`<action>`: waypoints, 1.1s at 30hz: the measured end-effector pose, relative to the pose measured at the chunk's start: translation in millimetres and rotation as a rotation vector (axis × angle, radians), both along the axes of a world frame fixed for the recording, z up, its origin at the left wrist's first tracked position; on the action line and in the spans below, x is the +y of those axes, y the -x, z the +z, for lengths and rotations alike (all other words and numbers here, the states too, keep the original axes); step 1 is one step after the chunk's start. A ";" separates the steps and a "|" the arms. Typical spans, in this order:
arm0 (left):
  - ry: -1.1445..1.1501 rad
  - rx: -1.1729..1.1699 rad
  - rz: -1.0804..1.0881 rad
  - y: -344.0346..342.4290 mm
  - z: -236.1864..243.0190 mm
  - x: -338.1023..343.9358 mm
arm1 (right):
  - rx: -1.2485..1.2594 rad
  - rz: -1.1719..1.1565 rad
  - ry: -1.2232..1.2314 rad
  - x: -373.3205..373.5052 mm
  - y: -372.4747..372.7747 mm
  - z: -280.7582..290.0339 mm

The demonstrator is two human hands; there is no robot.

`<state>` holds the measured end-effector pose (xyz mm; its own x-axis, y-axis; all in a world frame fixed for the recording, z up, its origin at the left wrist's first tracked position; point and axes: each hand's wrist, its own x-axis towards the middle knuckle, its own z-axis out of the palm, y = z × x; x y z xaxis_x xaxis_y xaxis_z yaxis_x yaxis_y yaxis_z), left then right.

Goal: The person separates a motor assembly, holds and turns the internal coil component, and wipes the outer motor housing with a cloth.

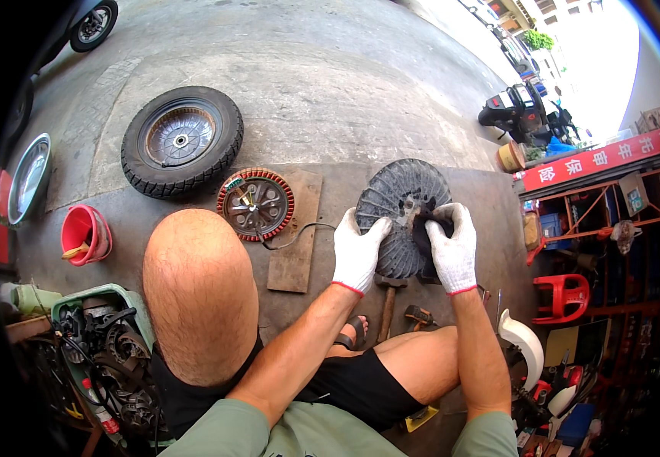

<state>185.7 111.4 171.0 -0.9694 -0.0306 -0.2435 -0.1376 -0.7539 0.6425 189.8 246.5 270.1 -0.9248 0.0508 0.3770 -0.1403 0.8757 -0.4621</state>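
Note:
A round, ribbed dark-grey motor cover (400, 190) stands tilted in front of me, dusty on its face. My left hand (360, 255), in a white work glove, grips the cover's left edge with the thumb on the ribs. My right hand (454, 247), gloved alike, pinches a bunched black rag (422, 238) against the cover near its centre hole. Left of the hands, a motor stator (256, 204) with copper windings and a trailing cable rests partly on a wooden board (292, 270). Below the cover lies a hammer (388, 311), with a second hammer (419, 314) beside it.
A tyred wheel (181, 141) lies flat at the far left. Nearer stand a red bucket (86, 234), a metal basin (31, 179) and a green crate (141, 305) of greasy parts. To the right are a red plastic stool (562, 298), shelving and a parked scooter (516, 110).

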 end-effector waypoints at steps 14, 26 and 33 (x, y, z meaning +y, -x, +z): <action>0.068 -0.001 0.038 -3.7 12.1 -2.7 | -0.026 -0.108 0.236 1.4 6.9 -12.3; 0.072 0.018 0.068 -3.4 17.0 -3.4 | 0.021 -0.047 0.125 -0.7 5.0 -7.7; 0.108 0.034 0.035 -4.4 18.6 -2.3 | -0.060 -0.149 0.236 6.2 8.7 -4.6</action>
<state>190.1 109.0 189.6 -0.9750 -0.0889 -0.2037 -0.0889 -0.6839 0.7241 181.1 252.7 265.5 -0.9208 0.2678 0.2834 0.0156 0.7515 -0.6595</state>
